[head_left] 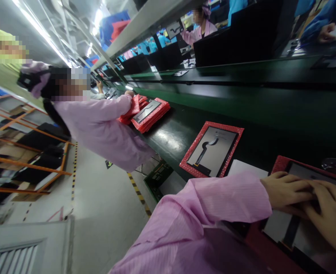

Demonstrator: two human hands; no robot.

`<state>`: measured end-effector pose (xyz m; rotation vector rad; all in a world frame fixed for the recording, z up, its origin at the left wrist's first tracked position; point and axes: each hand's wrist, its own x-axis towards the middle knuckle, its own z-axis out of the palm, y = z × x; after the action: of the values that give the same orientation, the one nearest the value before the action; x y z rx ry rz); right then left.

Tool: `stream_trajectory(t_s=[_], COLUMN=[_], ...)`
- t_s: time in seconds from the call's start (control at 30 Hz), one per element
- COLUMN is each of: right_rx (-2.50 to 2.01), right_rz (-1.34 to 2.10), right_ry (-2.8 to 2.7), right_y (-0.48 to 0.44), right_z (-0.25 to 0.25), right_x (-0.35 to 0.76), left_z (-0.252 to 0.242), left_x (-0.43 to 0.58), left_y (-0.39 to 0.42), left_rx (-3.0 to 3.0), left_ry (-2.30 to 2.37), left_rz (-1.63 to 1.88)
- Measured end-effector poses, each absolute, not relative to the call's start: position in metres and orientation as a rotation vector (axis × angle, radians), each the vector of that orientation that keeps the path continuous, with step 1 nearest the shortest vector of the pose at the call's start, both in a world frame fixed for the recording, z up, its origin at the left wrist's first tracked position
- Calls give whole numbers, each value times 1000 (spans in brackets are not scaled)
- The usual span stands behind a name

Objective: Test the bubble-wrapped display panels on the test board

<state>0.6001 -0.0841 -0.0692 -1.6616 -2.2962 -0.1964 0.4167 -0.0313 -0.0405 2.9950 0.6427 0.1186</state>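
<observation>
At the lower right, my left hand point(287, 190) and my right hand point(330, 213) meet over a flat display panel point(274, 226). The fingers of both are bent and pressed close together; whatever is between the fingertips is hidden. From under the hands runs the panel's dark ribbon cable point(291, 233). Beneath this panel lies a red bubble-wrap bag point(281, 162). To the left, a second panel point(223, 152) with a curved black ribbon cable point(204, 148) rests on another red bubble-wrap bag point(191, 164). A white sheet point(244, 167) lies between the two.
A co-worker in a pink smock point(96, 121) stands at the left, one hand by a stack of red bubble-wrap bags point(152, 121) topped with a panel. The dark green bench point(168, 140) runs along a raised ledge point(242, 91). Below it sits a green crate point(156, 180).
</observation>
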Motion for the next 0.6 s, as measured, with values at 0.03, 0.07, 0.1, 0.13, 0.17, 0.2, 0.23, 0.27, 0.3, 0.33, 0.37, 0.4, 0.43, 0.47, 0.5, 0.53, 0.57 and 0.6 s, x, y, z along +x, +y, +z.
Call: stream_trajectory(t_s=[0.03, 0.07, 0.1, 0.13, 0.17, 0.2, 0.23, 0.27, 0.3, 0.33, 0.37, 0.4, 0.43, 0.47, 0.5, 0.53, 0.57, 0.6], right_rx=[-1637, -1625, -1625, -1632, -1645, -1659, -1670, -1674, -1673, -1670, -1667, -1664, -1664, -1669, -1674, -1678, -1681, -1676], right_rz=[-206, -221, -233, -244, -252, -254, -252, -248, -248, -251, -256, -261, -262, -261, -255, -247, -239, -230], right_ry=[-2307, -2310, -2311, -2305, -2296, -2290, -2284, -2287, -2289, -2292, -2294, -2294, -2297, -2299, -2303, -2310, -2311, -2314], right_y=[-84, -84, -84, -84, -85, -86, -86, -87, -88, -88, -88, -88, -88, -87, -87, -86, -85, -84], right_z=[-69, -69, -68, -67, -66, -65, -64, -62, -62, -61, -61, -62, -63, -65, -66, -68, -70, -71], right_x=[600, 600, 600, 599, 597, 596, 594, 593, 592, 592, 592, 593, 594, 595, 597, 598, 600, 601], left_z=[-40, -40, -40, -40, -41, -41, -41, -41, -41, -41, -41, -40, -40, -40, -40, -40, -40, -40], left_x=[417, 417, 417, 417, 418, 418, 418, 419, 419, 419, 419, 419, 418, 418, 418, 418, 418, 418], left_y=[-31, -31, -31, -31, -31, -31, -31, -31, -31, -31, -31, -31, -31, -32, -32, -32, -32, -32], left_rx=[2994, 2993, 2992, 2993, 2994, 2996, 2998, 3000, 3001, 3002, 3002, 3000, 2997, 2992, 2986, 2979, 2971, 2966], left_ry=[646, 649, 650, 648, 645, 643, 644, 647, 653, 660, 665, 667, 666, 663, 659, 655, 653, 653], left_rz=[122, 128, 131, 126, 113, 97, 84, 76, 74, 78, 84, 89, 92, 93, 91, 89, 88, 87])
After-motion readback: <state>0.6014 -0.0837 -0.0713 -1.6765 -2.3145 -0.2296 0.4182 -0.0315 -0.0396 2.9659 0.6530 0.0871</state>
